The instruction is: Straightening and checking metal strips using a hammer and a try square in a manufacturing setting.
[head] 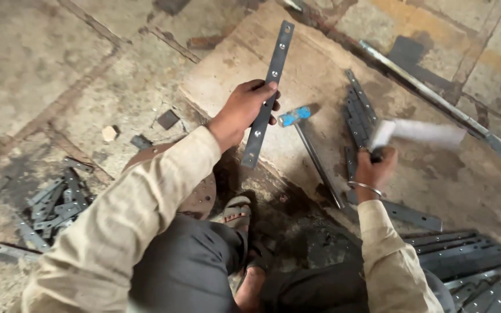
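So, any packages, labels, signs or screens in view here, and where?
None in view: no package, label, sign or screen.
Only bare metal: the left hand holds a grey drilled strip, the right hand a blurred white tool.
A blue-headed hammer lies on the slab between them.

A blue-headed hammer (pixel 295 116) lies on the stone slab (pixel 314 64) near its middle. Short grey strips (pixel 50 211) are heaped on my floor at the left, more strips (pixel 465 258) stacked at the lower right. My sandal (pixel 238 212) sits below the slab's near edge.
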